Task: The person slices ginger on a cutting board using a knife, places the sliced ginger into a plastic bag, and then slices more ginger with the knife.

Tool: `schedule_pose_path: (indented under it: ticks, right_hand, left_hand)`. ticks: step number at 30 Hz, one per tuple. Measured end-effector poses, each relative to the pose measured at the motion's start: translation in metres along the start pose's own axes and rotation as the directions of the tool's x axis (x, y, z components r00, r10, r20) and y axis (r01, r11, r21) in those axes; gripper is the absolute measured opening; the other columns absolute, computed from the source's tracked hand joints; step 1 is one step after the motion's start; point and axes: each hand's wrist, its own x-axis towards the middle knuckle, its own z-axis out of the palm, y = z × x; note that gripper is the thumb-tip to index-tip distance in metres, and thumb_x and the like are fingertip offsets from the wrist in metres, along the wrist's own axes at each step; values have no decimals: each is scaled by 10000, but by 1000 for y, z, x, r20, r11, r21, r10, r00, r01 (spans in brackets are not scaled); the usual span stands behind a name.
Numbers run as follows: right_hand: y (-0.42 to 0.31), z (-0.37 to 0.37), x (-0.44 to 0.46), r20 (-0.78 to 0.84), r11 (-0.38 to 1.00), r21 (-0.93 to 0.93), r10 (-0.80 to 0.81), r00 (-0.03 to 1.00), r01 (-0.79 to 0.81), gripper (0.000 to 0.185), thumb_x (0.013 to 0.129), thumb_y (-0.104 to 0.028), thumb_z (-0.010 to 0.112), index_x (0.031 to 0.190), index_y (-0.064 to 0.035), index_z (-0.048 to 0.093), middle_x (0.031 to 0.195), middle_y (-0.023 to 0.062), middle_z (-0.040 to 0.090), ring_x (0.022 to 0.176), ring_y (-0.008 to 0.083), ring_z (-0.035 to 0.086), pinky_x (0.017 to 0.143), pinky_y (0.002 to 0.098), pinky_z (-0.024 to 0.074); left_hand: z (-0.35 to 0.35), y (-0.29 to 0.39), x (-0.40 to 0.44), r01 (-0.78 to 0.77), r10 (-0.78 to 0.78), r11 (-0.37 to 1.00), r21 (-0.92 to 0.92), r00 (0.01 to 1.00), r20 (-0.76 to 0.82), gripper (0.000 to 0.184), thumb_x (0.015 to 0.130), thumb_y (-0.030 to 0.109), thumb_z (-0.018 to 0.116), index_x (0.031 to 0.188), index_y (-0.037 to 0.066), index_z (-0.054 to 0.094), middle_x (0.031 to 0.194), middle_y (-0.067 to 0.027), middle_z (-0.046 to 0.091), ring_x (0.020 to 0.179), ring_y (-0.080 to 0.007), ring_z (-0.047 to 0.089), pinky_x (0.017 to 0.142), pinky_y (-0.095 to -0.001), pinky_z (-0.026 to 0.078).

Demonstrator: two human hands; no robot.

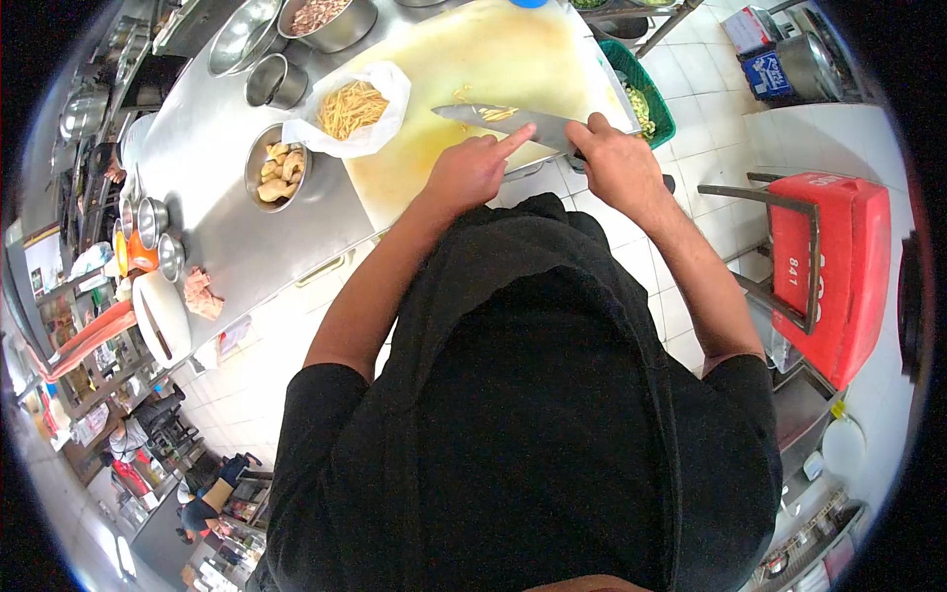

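Observation:
My right hand (623,166) grips the handle of a wide kitchen knife (554,130), held flat over the yellowish cutting board (434,74). Several pale yellow strips (498,113) lie on the blade, and a few more are on the board beside it. My left hand (469,170) holds nothing; its index finger stretches to the near edge of the blade, seemingly touching it, while the other fingers are curled. Left of the knife, a white plastic bag (397,91) stands open, filled with similar strips (352,109). Peeled ginger-like pieces (281,176) sit in a metal bowl (250,163).
The steel table (232,252) extends left, with metal pots (276,84) and a pot of chopped reddish food (318,14) at the back. A green basket (663,118) stands past the board's right end. At right are a red padded chair (838,266) and tiled floor; people work at lower left.

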Motion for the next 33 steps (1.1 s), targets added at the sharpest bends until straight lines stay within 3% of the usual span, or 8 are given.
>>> schedule_pose_path:
  ticks: [2, 8, 15, 21, 24, 28, 29, 33]
  right_hand:
    - [-5, -9, 0, 35, 999, -32, -1, 999, 2, 364, 849, -2, 662, 1186, -116, 584, 1021, 189, 632, 880, 395, 737, 714, 490, 603]
    - [7, -33, -14, 37, 998, -56, 0, 999, 2, 374, 839, 19, 654, 1182, -127, 619, 1058, 163, 656, 906, 386, 732, 744, 484, 605]
    - [44, -52, -22, 59, 980, 148, 123, 991, -130, 404, 836, -30, 692, 1221, -152, 707, 1028, 161, 722, 945, 394, 711, 815, 474, 563]
    - [74, 35, 32, 80, 939, 309, 130, 988, -149, 455, 869, -129, 664, 1318, -172, 722, 1044, 243, 738, 983, 432, 703, 879, 506, 567]
    - [59, 64, 28, 4, 917, 399, 4, 1000, -5, 467, 864, -106, 665, 1324, -161, 717, 1041, 257, 736, 989, 438, 704, 902, 496, 569]
    - [39, 49, -3, 175, 817, 566, 17, 984, -115, 470, 867, -102, 713, 1337, -111, 707, 1137, 236, 750, 1052, 404, 727, 950, 440, 566]
    - [41, 47, -8, 242, 814, 557, 33, 970, -167, 496, 878, -44, 726, 1371, -75, 683, 1257, 214, 735, 1153, 327, 715, 1014, 383, 535]
    - [70, 54, 3, 59, 839, 530, 107, 992, -122, 476, 884, -53, 718, 1358, -79, 694, 1239, 210, 743, 1070, 303, 742, 980, 379, 548]
  left_hand:
    - [5, -2, 3, -6, 6, 1000, 20, 1000, -7, 719, 942, 136, 578, 1605, 365, 420, 878, -151, 705, 798, -352, 704, 710, -495, 579]
    - [-7, -23, 6, 310, -329, 943, 125, 926, 186, 785, 922, 157, 578, 1640, 366, 338, 986, -208, 747, 861, -385, 729, 748, -505, 589]
    - [4, -70, -9, 302, -302, 953, 11, 953, -35, 791, 912, 165, 614, 1641, 321, 347, 1070, -201, 708, 948, -398, 699, 842, -500, 578]
    - [13, -83, -13, 321, -349, 935, -151, 905, -243, 740, 872, 124, 717, 1570, 160, 473, 1210, -214, 631, 1101, -405, 633, 933, -486, 550]
    - [16, -93, -17, 309, -342, 939, -153, 889, -304, 742, 842, 117, 767, 1537, 118, 506, 1235, -223, 617, 1129, -413, 623, 968, -475, 541]
    - [19, -94, -19, 318, -374, 924, -210, 866, -333, 749, 818, 122, 800, 1514, 97, 525, 1261, -231, 616, 1154, -416, 619, 996, -467, 534]
    - [18, -94, -19, 319, -378, 923, -217, 861, -340, 751, 812, 123, 808, 1509, 93, 529, 1270, -232, 616, 1161, -415, 617, 1001, -466, 533]
    - [25, -100, -12, 319, -373, 925, -208, 867, -329, 736, 812, 130, 809, 1494, 73, 537, 1290, -240, 614, 1179, -418, 605, 1027, -476, 518]
